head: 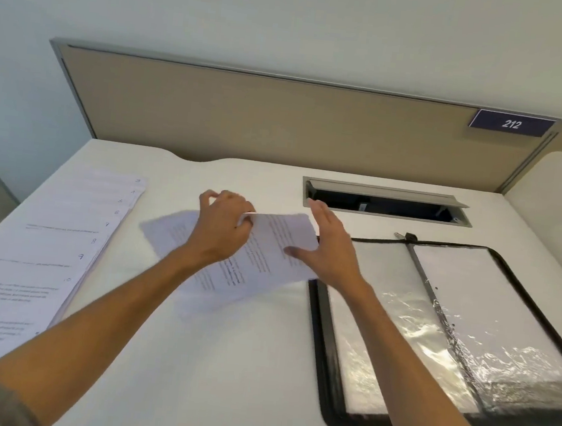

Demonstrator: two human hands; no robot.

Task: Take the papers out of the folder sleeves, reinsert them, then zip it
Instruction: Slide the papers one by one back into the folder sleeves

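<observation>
Hands: left (pixel 224 229) pinches paper (pixel 268 256) (right (pixel 329 251) touching)

White tabletop (pixel 224 362); white papers (pixel 45 258) with grey print lines at left; black-edged folder (pixel 321 337) with shiny clear sleeves (pixel 400 313); beige partition (pixel 281 120); navy sign (pixel 511 123) with white "212" at upper right.

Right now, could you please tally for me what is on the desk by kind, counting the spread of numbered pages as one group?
Folder, open, with clear sleeves: 1
Spread of numbered pages: 1
Sheet held in the left hand, right hand beside it: 1
Total: 3
</observation>
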